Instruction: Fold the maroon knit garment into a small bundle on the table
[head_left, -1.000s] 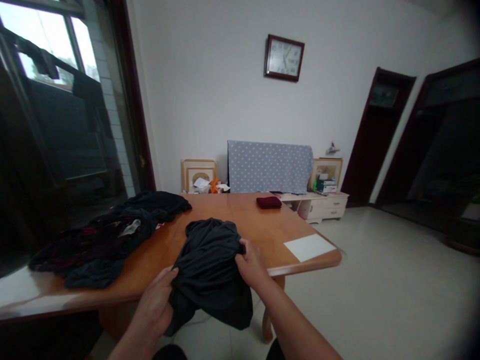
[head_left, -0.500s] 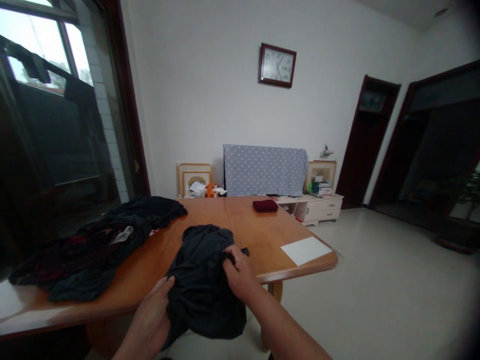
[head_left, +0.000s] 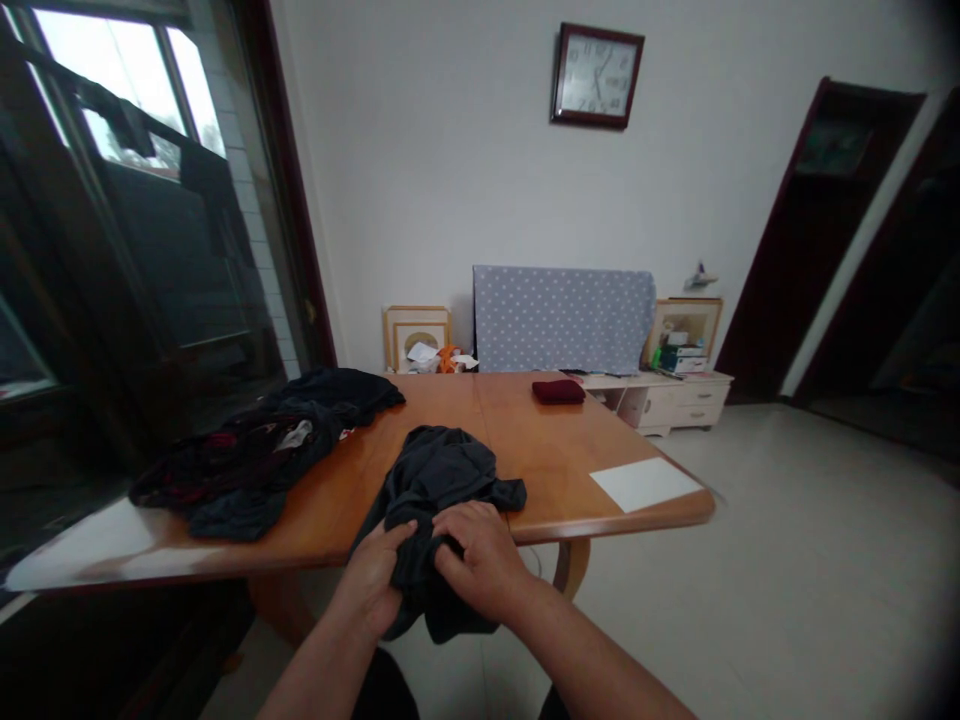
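A dark grey garment [head_left: 442, 470] lies bunched over the front edge of the wooden table [head_left: 517, 450], its lower part hanging below the edge. My left hand [head_left: 379, 570] grips the cloth from the left, thumb on top. Close beside it, my right hand [head_left: 480, 555] is closed on a gathered part of the same garment, fingers curled over the cloth. The garment's exact kind cannot be made out in its folds. A short flap of it sticks out to the right, past my right hand.
A heap of dark clothes [head_left: 285, 440] covers the table's left side. A folded dark red cloth [head_left: 559, 392] lies near the far edge, and a white sheet [head_left: 645, 484] at the right corner. Behind stand a cabinet [head_left: 682, 405] and a dotted cloth cover [head_left: 562, 320].
My right hand has moved left across the garment, close to my left hand, and the cloth between them is more gathered. The camera view has also shifted.
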